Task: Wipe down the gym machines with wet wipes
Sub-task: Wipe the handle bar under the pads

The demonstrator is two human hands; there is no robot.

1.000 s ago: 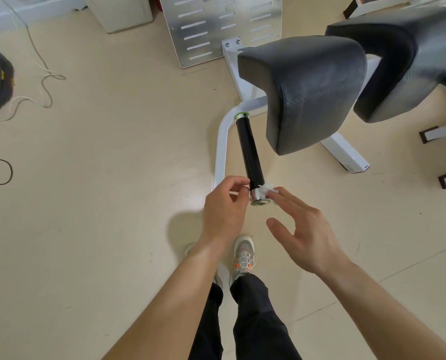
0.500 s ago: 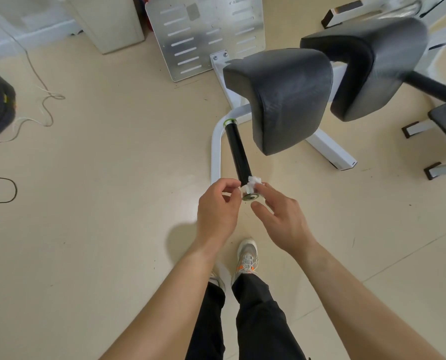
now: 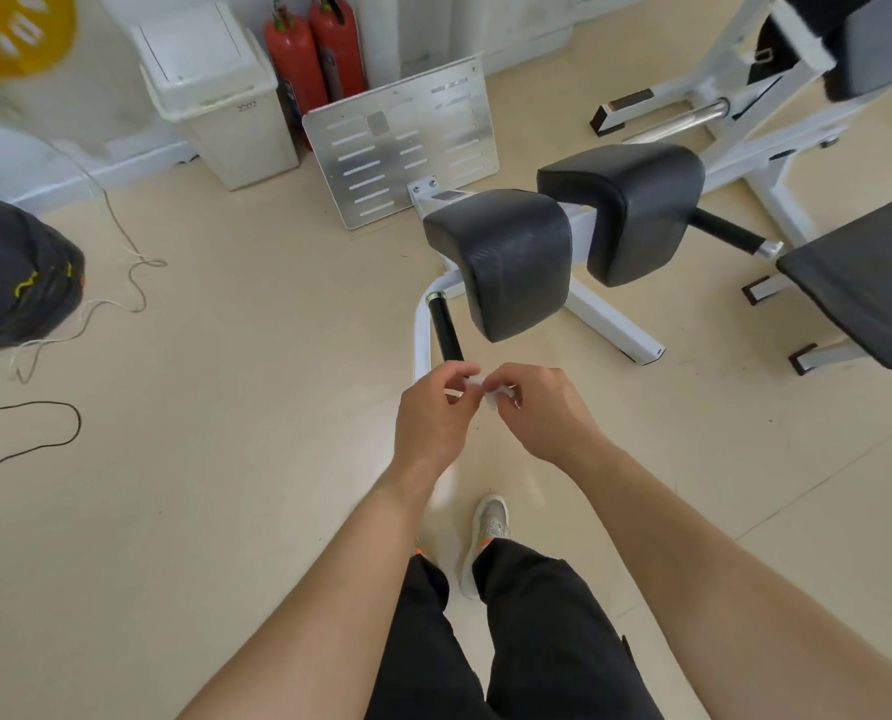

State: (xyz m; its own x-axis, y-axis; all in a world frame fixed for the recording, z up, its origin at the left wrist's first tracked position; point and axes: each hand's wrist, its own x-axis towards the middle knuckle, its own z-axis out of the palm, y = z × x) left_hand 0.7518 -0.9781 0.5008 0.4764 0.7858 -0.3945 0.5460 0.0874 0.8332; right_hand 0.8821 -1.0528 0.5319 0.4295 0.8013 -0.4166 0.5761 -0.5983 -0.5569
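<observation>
Wipe, one small white scrap of it, is held up between both hands, right at the near end of the black handle. Whether it touches the bar, I cannot tell, as the fingers hide the tip. The left grip is curled in, thumb and forefinger pinching the wipe's left edge. The right grip is curled too, fingertips bunched on the other side of the wipe.

Count the machine: two black pads, the near pad and the far pad, side by side on a white frame, and one slotted plate standing at its far end. A second handle with a silver cap pokes out on the right.

Against the wall stand two red extinguishers and one white bin. The bin has a small dark logo on its front, too small to read. One yellow disc top left carries white lettering, but it is too blurred to read.

Two cables are on the floor: a white cable and a black cable.
</observation>
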